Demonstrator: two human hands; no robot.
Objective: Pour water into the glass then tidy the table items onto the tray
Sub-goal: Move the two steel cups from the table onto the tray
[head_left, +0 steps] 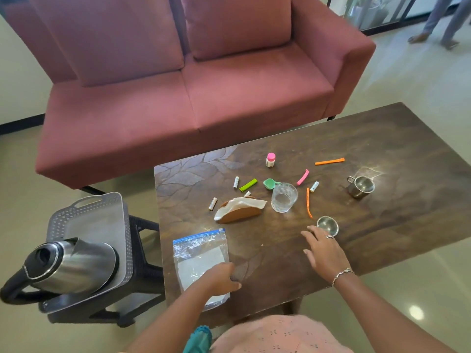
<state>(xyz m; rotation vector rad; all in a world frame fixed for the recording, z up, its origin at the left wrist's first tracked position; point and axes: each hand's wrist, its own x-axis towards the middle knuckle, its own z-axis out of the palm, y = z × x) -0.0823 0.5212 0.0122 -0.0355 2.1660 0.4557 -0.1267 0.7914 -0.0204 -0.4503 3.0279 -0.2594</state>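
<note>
A clear glass stands near the middle of the brown table. A steel kettle sits on the grey perforated tray, which rests on a dark stool left of the table. My left hand lies on the lower edge of a zip bag with loosely bent fingers. My right hand hovers open over the table, its fingertips next to a small steel cup. A napkin holder with a white napkin stands between the bag and the glass.
Scattered on the table are a steel mug, a pink-capped bottle, a green scoop, several batteries and coloured clips. A pink sofa stands behind the table. A person's legs show at the far right.
</note>
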